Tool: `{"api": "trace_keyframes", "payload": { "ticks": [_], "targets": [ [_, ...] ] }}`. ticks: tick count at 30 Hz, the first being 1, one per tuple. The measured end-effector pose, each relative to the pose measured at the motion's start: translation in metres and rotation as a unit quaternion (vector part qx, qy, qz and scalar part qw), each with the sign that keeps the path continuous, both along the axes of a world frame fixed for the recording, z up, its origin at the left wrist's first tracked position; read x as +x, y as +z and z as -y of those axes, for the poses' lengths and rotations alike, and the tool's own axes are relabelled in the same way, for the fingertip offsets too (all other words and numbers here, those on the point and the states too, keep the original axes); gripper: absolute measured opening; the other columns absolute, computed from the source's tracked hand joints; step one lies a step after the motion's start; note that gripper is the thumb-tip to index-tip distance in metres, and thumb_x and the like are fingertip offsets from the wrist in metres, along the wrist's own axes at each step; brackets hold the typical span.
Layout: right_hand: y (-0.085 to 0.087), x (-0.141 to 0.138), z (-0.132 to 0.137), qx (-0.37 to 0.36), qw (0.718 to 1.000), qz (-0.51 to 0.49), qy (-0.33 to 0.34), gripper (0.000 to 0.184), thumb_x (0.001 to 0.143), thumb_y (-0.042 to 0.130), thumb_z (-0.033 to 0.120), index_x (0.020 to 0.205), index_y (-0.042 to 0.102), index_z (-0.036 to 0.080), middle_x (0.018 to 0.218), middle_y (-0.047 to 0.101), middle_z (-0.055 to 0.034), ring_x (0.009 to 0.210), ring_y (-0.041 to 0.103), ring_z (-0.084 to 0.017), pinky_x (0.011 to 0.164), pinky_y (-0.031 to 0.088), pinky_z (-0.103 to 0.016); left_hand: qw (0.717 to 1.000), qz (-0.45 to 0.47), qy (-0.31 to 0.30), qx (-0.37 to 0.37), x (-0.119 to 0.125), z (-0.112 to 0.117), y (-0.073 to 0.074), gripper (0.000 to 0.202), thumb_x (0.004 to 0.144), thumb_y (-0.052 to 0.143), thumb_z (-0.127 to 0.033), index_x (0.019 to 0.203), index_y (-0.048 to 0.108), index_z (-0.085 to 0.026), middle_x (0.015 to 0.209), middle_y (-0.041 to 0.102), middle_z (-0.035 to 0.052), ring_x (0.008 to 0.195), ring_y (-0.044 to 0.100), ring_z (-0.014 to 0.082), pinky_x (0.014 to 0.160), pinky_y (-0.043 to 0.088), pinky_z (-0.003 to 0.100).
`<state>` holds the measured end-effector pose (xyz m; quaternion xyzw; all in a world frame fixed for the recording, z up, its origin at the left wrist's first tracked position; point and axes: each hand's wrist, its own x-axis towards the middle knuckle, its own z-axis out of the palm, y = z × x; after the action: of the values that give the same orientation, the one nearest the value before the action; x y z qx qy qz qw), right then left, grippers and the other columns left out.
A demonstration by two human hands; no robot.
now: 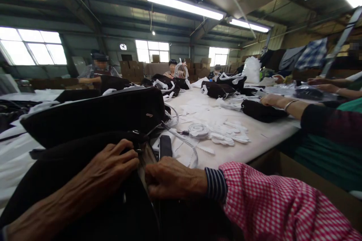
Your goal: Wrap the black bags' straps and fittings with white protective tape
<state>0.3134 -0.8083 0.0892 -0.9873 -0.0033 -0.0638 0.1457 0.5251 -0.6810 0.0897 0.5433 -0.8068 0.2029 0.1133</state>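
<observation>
A black handbag (pixel 85 184) sits right up against the person at the near edge of the tabletop, its dark body filling the lower left of the view and its mouth pulled slightly apart to show a strip of tan lining (pixel 146 162). A small metal fitting (pixel 137 132) glints at the top of the opening. The left hand (pixel 113 162) is curled over one edge of that opening, and the right hand (pixel 172 179) is clamped on the other, the two just apart with the lining between them. A pink gingham sleeve (pixel 271 203) with a striped cuff (pixel 215 184) covers the right arm.

Past the bag, the pale tabletop (pixel 263 141) carries a coil of white strap (pixel 198 131), a heap of white gloves (pixel 230 133), a flat black rectangular piece (pixel 165 147) and more black bags (pixel 217 89). A co-worker's forearm with a bangle (pixel 291 104) rests on one bag (pixel 263 111). Further down the long hall, others sit working before stacked cardboard cartons (pixel 130 69), under fluorescent tubes (pixel 181 4) and bright windows (pixel 34 47).
</observation>
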Motion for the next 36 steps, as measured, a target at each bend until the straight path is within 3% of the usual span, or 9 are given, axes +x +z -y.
{"api": "trace_keyframes", "payload": {
  "ticks": [3, 6, 11, 14, 18, 21, 24, 30, 36],
  "targets": [
    [-0.011, 0.002, 0.011, -0.017, 0.998, 0.055, 0.03, 0.008, 0.09, 0.064, 0.025, 0.09, 0.058, 0.02, 0.077, 0.063, 0.0026, 0.064, 0.055, -0.012, 0.054, 0.031, -0.024, 0.997, 0.045, 0.005, -0.056, -0.004, 0.005, 0.01, 0.045, 0.09, 0.046, -0.003, 0.116, 0.073, -0.028, 0.139, 0.066, 0.0064, 0.136, 0.05, 0.0318, 0.119, 0.026, 0.054],
    [-0.022, 0.022, 0.022, -0.088, 0.988, 0.119, 0.032, 0.003, 0.095, 0.054, 0.02, 0.098, 0.057, 0.019, 0.095, 0.066, -0.0011, 0.072, 0.057, -0.014, 0.054, 0.028, -0.027, 0.993, 0.042, 0.076, -0.078, 0.009, 0.012, 0.005, 0.036, 0.09, 0.055, -0.011, 0.114, 0.073, -0.031, 0.142, 0.064, 0.0045, 0.137, 0.049, 0.0364, 0.12, 0.015, 0.066],
    [-0.03, 0.064, 0.038, -0.084, 0.979, 0.185, -0.033, 0.009, 0.098, 0.051, 0.015, 0.103, 0.056, 0.021, 0.098, 0.064, -0.001, 0.077, 0.058, -0.015, 0.057, 0.03, -0.027, 0.988, 0.0, 0.154, -0.009, 0.039, 0.021, 0.001, 0.031, 0.092, 0.066, -0.044, 0.123, 0.069, -0.042, 0.147, 0.06, 0.0025, 0.126, 0.055, 0.0363, 0.103, 0.036, 0.06],
    [-0.035, 0.069, 0.042, -0.051, 0.973, 0.221, -0.04, 0.007, 0.099, 0.052, 0.017, 0.098, 0.057, 0.021, 0.098, 0.064, -0.0013, 0.083, 0.06, -0.015, 0.061, 0.034, -0.025, 0.985, -0.014, 0.17, -0.005, 0.037, 0.025, 0.005, 0.029, 0.095, 0.061, -0.055, 0.117, 0.072, -0.04, 0.142, 0.061, 0.0028, 0.118, 0.058, 0.0357, 0.094, 0.041, 0.056],
    [-0.042, 0.058, 0.042, 0.01, 0.964, 0.262, -0.049, 0.006, 0.095, 0.056, 0.014, 0.096, 0.057, 0.02, 0.096, 0.063, -0.0007, 0.083, 0.061, -0.014, 0.068, 0.04, -0.023, 0.984, -0.007, 0.163, -0.076, 0.018, 0.029, 0.001, 0.021, 0.093, 0.067, -0.041, 0.111, 0.073, -0.035, 0.131, 0.067, 0.0061, 0.116, 0.057, 0.0365, 0.096, 0.037, 0.057],
    [-0.044, 0.053, 0.041, 0.007, 0.964, 0.267, -0.017, 0.012, 0.09, 0.056, 0.009, 0.095, 0.056, 0.02, 0.095, 0.063, -0.0001, 0.081, 0.06, -0.014, 0.066, 0.04, -0.023, 0.985, -0.02, 0.127, -0.118, 0.011, 0.027, -0.007, 0.015, 0.093, 0.064, -0.03, 0.105, 0.073, -0.032, 0.124, 0.071, 0.0044, 0.118, 0.057, 0.0338, 0.1, 0.036, 0.053],
    [-0.043, 0.051, 0.039, 0.001, 0.964, 0.265, -0.011, 0.009, 0.093, 0.053, 0.012, 0.092, 0.056, 0.021, 0.093, 0.063, -0.0003, 0.079, 0.059, -0.013, 0.064, 0.039, -0.023, 0.989, -0.021, 0.112, -0.097, 0.015, 0.025, -0.011, 0.012, 0.094, 0.062, -0.029, 0.092, 0.073, -0.033, 0.115, 0.076, -0.0008, 0.12, 0.056, 0.032, 0.104, 0.031, 0.052],
    [-0.043, 0.052, 0.039, 0.03, 0.964, 0.261, -0.032, 0.008, 0.097, 0.054, 0.018, 0.092, 0.06, 0.02, 0.094, 0.066, -0.002, 0.08, 0.062, -0.015, 0.068, 0.043, -0.023, 0.992, -0.037, 0.11, -0.052, 0.024, 0.028, -0.01, 0.024, 0.088, 0.072, -0.045, 0.112, 0.074, -0.041, 0.119, 0.075, -0.0031, 0.122, 0.055, 0.0315, 0.108, 0.027, 0.051],
    [-0.04, 0.05, 0.032, 0.163, 0.957, 0.228, -0.074, 0.007, 0.091, 0.068, 0.013, 0.089, 0.065, 0.02, 0.087, 0.07, 0.0019, 0.082, 0.066, -0.014, 0.074, 0.046, -0.021, 0.989, -0.062, 0.137, -0.005, 0.006, 0.032, -0.011, 0.011, 0.088, 0.071, -0.035, 0.094, 0.077, -0.041, 0.112, 0.077, -0.0052, 0.124, 0.053, 0.0368, 0.109, 0.02, 0.065]
  ]
}}
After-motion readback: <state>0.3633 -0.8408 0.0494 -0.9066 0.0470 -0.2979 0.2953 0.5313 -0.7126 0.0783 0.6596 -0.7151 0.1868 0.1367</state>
